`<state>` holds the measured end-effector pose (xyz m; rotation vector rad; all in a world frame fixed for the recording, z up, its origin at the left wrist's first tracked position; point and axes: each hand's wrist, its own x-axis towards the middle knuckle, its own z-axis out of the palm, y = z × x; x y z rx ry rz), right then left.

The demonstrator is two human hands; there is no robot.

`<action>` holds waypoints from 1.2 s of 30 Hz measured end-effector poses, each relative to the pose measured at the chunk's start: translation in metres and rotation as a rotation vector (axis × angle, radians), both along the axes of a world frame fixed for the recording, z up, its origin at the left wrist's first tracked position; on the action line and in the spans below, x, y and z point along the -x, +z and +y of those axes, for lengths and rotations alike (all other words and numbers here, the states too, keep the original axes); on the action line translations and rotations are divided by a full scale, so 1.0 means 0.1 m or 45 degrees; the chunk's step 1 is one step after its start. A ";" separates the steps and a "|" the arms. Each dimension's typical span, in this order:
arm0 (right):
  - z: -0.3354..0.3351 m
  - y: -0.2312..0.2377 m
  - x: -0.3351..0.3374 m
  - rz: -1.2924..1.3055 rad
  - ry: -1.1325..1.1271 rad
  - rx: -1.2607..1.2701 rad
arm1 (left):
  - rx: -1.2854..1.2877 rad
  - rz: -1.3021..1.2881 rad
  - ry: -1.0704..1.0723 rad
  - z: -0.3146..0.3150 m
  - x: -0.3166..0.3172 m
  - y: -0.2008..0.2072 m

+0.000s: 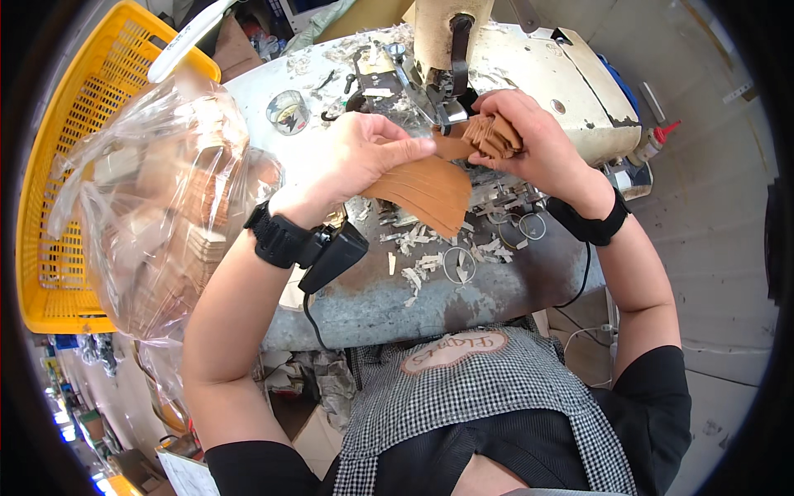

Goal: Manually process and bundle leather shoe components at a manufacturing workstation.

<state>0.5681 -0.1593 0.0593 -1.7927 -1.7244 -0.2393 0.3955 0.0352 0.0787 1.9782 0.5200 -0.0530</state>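
Observation:
My left hand [368, 157] is closed on a fanned stack of tan leather pieces [430, 194], which spreads out below its palm. Its thumb presses near a single brown leather piece [451, 148] at the working point of a cream-coloured machine [447, 37]. To the right, my right hand [538, 140] grips a folded bundle of brown leather pieces [494, 136], with fingers curled over the top and thumb underneath. The single piece lies between both hands, close beneath the machine's metal foot [451, 112]. Its far edge is hidden there.
Pale scraps [426, 260] and metal rings [459, 264] litter the worn metal table [372, 302]. A clear plastic bag [157, 215] of leather pieces leans in a yellow basket [62, 310] at left. A glass dish [288, 112] sits behind my left hand; a red-tipped bottle [649, 147] stands far right.

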 end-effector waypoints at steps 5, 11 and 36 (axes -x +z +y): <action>-0.07 0.02 -0.01 0.067 -0.033 -0.028 | 0.246 -0.074 -0.044 0.11 0.12 0.00; -0.06 0.05 0.02 0.265 -0.040 -0.088 | 0.215 -0.101 0.063 0.23 0.09 -0.09; -0.05 0.03 -0.01 0.039 -0.005 0.010 | 0.327 -0.090 -0.051 0.18 0.12 -0.02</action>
